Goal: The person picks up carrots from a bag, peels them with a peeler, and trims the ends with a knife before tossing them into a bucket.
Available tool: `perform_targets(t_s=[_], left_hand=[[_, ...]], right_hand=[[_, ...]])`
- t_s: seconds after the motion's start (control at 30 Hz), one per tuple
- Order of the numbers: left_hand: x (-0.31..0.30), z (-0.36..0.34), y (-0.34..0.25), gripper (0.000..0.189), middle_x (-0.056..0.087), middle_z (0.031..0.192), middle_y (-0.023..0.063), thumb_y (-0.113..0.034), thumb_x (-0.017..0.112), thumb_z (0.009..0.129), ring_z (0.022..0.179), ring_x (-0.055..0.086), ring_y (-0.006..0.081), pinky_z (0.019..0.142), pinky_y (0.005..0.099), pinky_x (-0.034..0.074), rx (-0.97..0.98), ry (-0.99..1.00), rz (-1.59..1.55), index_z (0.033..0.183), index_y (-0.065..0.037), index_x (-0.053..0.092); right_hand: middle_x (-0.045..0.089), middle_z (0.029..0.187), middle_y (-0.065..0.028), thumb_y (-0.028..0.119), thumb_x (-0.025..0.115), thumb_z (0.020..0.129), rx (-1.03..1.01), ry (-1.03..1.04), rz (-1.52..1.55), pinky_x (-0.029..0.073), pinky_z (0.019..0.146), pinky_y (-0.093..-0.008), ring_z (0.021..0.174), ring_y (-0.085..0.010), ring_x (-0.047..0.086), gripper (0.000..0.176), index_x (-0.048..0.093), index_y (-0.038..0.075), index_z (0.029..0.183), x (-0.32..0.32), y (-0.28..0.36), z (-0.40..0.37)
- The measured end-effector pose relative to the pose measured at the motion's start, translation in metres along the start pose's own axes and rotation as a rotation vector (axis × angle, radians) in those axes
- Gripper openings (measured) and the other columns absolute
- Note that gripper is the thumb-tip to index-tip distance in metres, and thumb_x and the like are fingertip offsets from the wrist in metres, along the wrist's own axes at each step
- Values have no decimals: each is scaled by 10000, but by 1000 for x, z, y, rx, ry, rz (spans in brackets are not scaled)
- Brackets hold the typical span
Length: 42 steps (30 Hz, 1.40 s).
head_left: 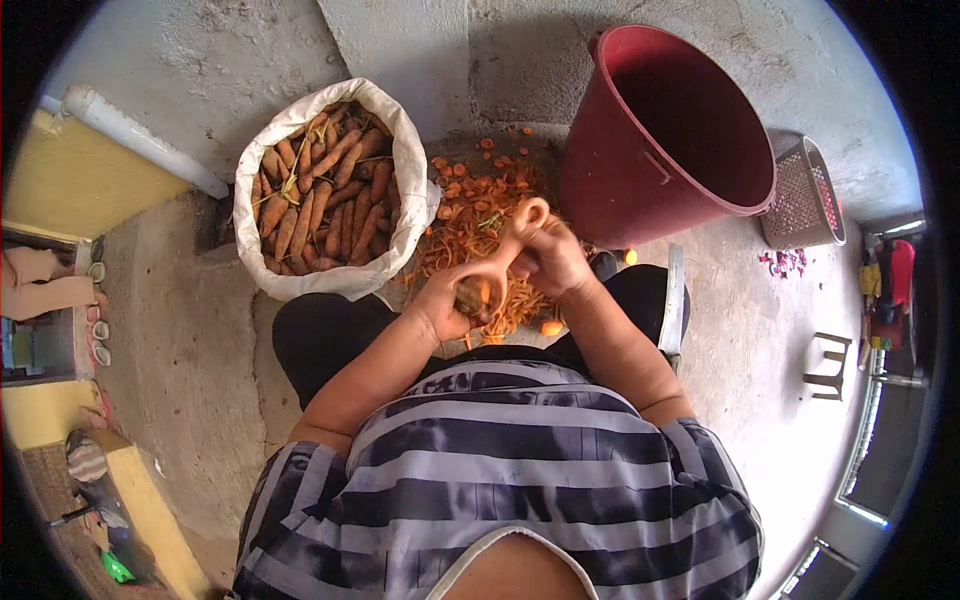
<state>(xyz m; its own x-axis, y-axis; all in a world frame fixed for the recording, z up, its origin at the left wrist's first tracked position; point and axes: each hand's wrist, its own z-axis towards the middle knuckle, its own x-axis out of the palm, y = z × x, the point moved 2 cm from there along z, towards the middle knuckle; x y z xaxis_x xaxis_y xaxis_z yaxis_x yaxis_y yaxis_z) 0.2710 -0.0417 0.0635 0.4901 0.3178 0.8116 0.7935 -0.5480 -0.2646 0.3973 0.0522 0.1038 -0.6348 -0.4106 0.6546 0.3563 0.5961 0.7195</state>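
My left hand (440, 308) is closed around a carrot (474, 296), mostly hidden by my fingers and by the peeler. In my right hand (557, 262) is a light orange peeler (510, 245) with a looped end, its wide head lying over the carrot. Below both hands, orange peelings (465, 235) and round carrot slices cover the floor. A white sack (415, 185) full of unpeeled carrots (325, 190) stands at the upper left.
A large dark red bucket (625, 170) stands at the upper right, beside a perforated basket (790, 215). A knife (674, 300) lies by my right knee. The wall (420, 45) runs behind the sack and bucket.
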Motion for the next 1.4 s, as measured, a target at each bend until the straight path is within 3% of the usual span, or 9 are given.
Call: perform_targets(t_s=[0.13,0.33,0.43,0.73,0.9,0.97,1.1,1.23,1.4], left_hand=[[-6,-3,5,271,513,820,94,-299,435,872,675,486,184,526,269,386,-98,41,-40,1047,-102,502],[-6,-10,0,255,487,805,88,-319,424,878,665,474,194,526,291,381,-132,-43,-56,1012,-107,469],[-11,-5,-3,284,502,791,93,-327,445,867,648,493,197,509,293,385,-94,-80,-70,1005,-80,473],[-10,-3,3,271,517,774,75,-304,456,854,651,491,158,505,288,369,-8,-11,79,995,-79,507],[-10,-9,5,287,474,821,94,-302,428,885,714,466,182,552,294,387,-113,73,-38,1084,-96,443],[-3,-12,2,293,472,821,88,-310,456,879,710,462,177,544,291,382,-65,51,-11,1082,-99,441],[-18,-3,-1,317,485,834,96,-323,484,868,689,473,183,536,286,389,-68,-4,-85,1078,-93,430],[3,-9,2,267,505,767,69,-310,472,863,631,490,184,500,276,377,55,-199,97,987,-75,496],[-12,1,6,274,485,773,71,-322,455,865,663,475,173,520,269,368,-128,55,-67,1017,-95,476]], right_hand=[[529,665,-65,140,534,850,7,-23,16,379,387,-244,439,-118,442,92,461,85,863,-23,-8,19],[464,654,-28,147,562,850,-136,-738,-580,371,385,-246,479,-89,427,123,465,77,821,-106,-1,29],[471,663,-23,143,571,844,-324,-595,-238,374,382,-250,471,-91,436,117,469,88,831,-81,1,26],[509,626,-47,125,535,845,71,61,62,358,360,-236,402,-106,409,83,467,80,859,-11,-15,12],[501,710,-64,69,565,831,-189,-555,-555,398,391,-282,489,-139,470,123,445,54,809,-110,-3,44],[474,694,-60,99,570,836,-287,-839,-306,372,379,-273,488,-137,451,119,459,60,819,-102,11,25],[488,707,-44,149,562,843,-345,-521,-160,373,401,-262,528,-125,476,123,460,82,856,-66,14,13],[505,620,-35,131,521,849,-5,-1,28,323,370,-226,424,-101,409,59,479,94,831,4,5,-6],[525,662,-45,135,537,849,-33,-182,5,347,381,-231,439,-112,429,75,480,95,821,-44,-10,27]])
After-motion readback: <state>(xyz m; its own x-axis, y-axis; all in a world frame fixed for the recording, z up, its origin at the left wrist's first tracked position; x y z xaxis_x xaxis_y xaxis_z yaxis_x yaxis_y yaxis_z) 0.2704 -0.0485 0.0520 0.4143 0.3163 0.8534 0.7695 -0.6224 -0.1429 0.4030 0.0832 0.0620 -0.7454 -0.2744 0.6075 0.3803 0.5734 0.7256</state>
